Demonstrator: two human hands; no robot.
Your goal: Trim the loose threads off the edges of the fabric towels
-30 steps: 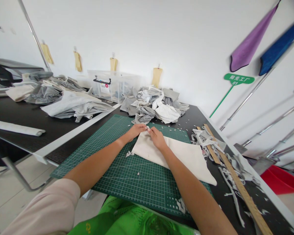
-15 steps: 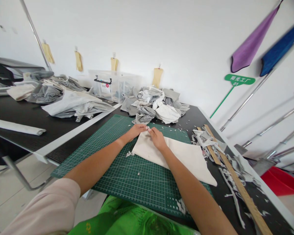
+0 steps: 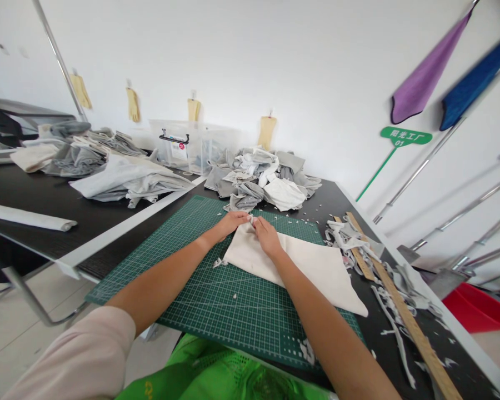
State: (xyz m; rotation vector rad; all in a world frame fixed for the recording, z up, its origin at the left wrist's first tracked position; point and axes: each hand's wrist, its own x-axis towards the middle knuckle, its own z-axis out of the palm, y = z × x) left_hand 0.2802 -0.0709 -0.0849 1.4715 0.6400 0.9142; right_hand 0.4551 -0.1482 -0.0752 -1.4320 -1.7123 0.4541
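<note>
A piece of white cloth [image 3: 312, 265] lies across the green cutting mat [image 3: 183, 278], its right end reaching past the mat's edge. My left hand [image 3: 234, 222] pinches the cloth's upper left corner. Right beside it, my right hand [image 3: 267, 235] also has its fingers closed on that corner, and its wrist crosses over the fabric. A small bunched bit of white shows between the fingertips; its exact shape is hidden. Small scraps [image 3: 220, 261] of cloth rest on the mat near the cloth's left edge.
Behind the mat sits a heap of grey and white cloth [image 3: 285, 191]. Another cloth pile [image 3: 120, 175] and a clear plastic box [image 3: 179, 147] stand left of it. Wooden rulers [image 3: 404, 311] and cut strips [image 3: 394, 339] line the right side. A white roll [image 3: 29, 216] lies far left.
Both hands stay at the cloth's corner, and a little more of the bunched white bit shows between the fingertips. The view has shifted very slightly.
</note>
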